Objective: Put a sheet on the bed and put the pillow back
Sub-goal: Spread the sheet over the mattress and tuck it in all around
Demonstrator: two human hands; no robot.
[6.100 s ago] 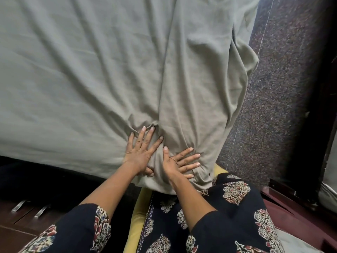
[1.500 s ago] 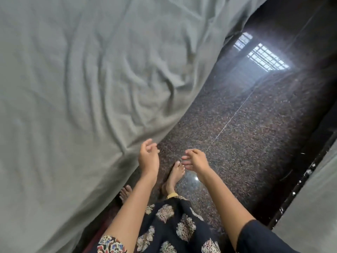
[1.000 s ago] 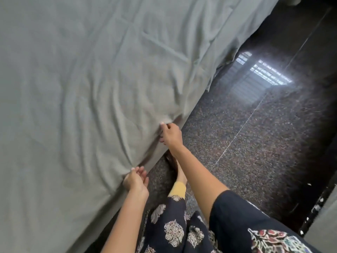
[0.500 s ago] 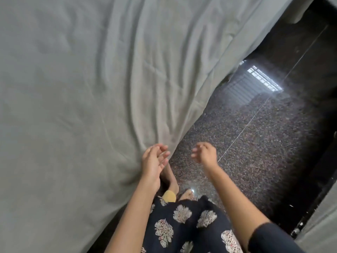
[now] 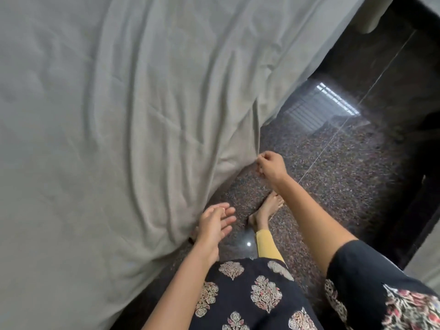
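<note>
**Sheet hanging loose at the bed's side, and a slip is on the cards**

The grey sheet [image 5: 123, 144] is lying over the bed, filling the view from 7 o'clock round to 1 o'clock, creased, with its side drape hanging free towards the floor [image 5: 333, 177]. The right hand [image 5: 270, 166] is curling at the hem and appears to be pinching it between thumb and finger. The left hand [image 5: 215, 225], at 7 o'clock of the right, is spreading open with straight fingers just beside the drape. Whether it is touching the cloth, I cannot tell.

The risk is this: one thin pinch is carrying the pull. If the right hand is tugging hard with the left not pressing the cloth down, the hem may be slipping out, or the whole sheet may be sliding off square and bunching the creases further.

Also watch the bare foot [image 5: 269, 210] on that glossy floor, close under the drape. Loose cloth could be catching it.

The pillow is not in view, so that step is waiting.
</note>
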